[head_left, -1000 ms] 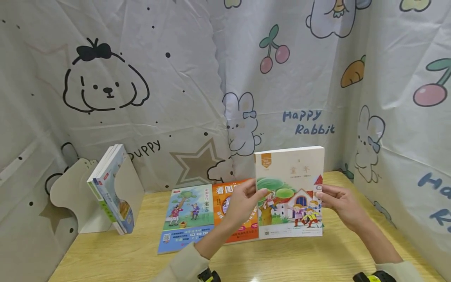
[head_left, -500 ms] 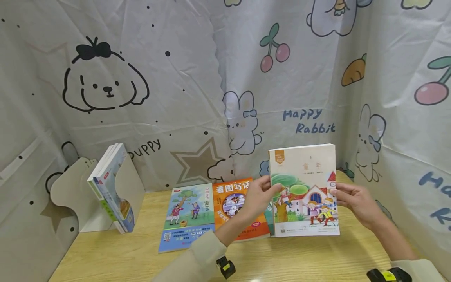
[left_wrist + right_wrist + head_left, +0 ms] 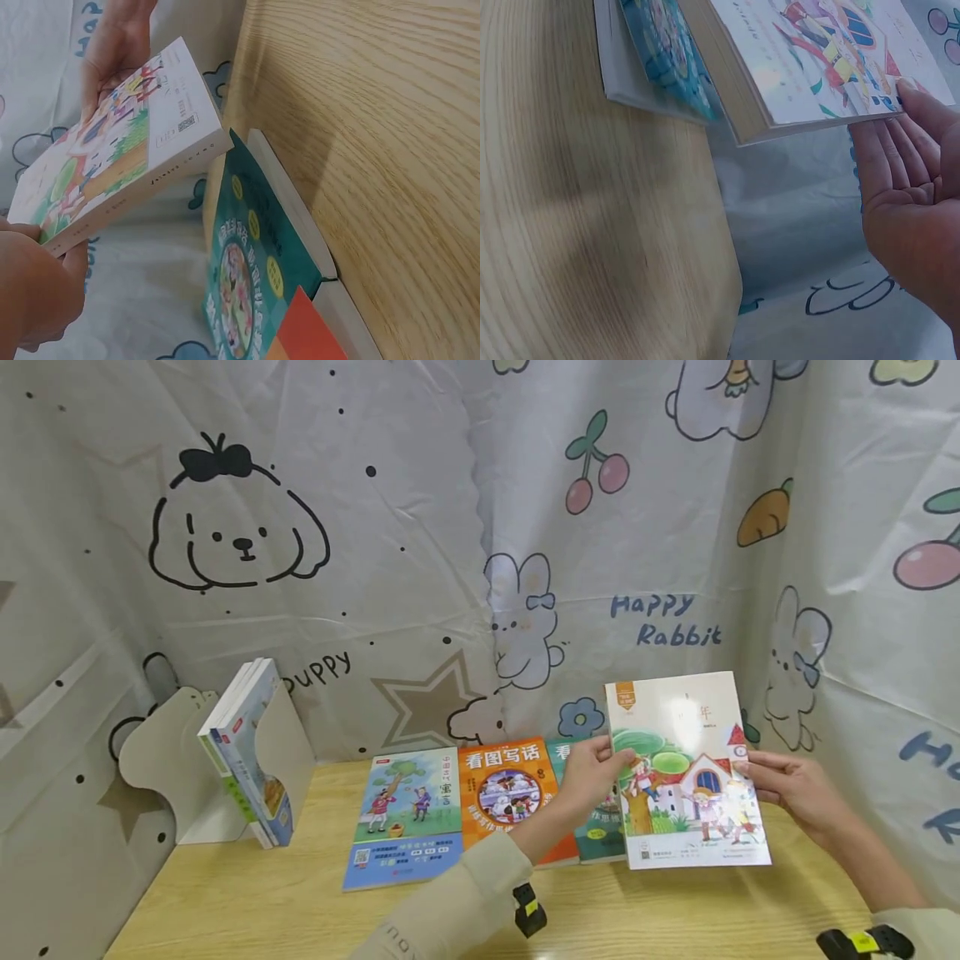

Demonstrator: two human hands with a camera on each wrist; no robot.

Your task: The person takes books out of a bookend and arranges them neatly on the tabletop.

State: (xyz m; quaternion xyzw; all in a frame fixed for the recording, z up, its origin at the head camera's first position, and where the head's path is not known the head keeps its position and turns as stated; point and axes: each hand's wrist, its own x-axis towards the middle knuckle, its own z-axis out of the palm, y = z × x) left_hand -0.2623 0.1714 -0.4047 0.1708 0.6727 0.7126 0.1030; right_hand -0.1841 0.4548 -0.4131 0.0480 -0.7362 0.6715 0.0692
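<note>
Both hands hold a thick white storybook [image 3: 686, 768] with a painted house and children on its cover. My left hand [image 3: 588, 781] pinches its left edge, thumb on the cover and fingers behind. On the opposite edge my right hand [image 3: 791, 785] grips it the same way, as the right wrist view also shows. The book is raised above the table and tilted back. Behind its lower left lies a green book [image 3: 600, 835], partly covered by it and by my left hand. Beside that are an orange book [image 3: 506, 785] and a blue-green book [image 3: 408, 818], laid in a row.
At the left, a cream bookend rack [image 3: 153, 768] holds several thin books [image 3: 251, 752] leaning upright. A printed curtain [image 3: 420, 527] encloses the wooden table [image 3: 247, 902] at the back and sides. Its right edge runs close to my right forearm.
Both hands have carried the white storybook to the right, and it now leans slightly. More of the orange book and the green book has come into sight. The head view has shifted a little.
</note>
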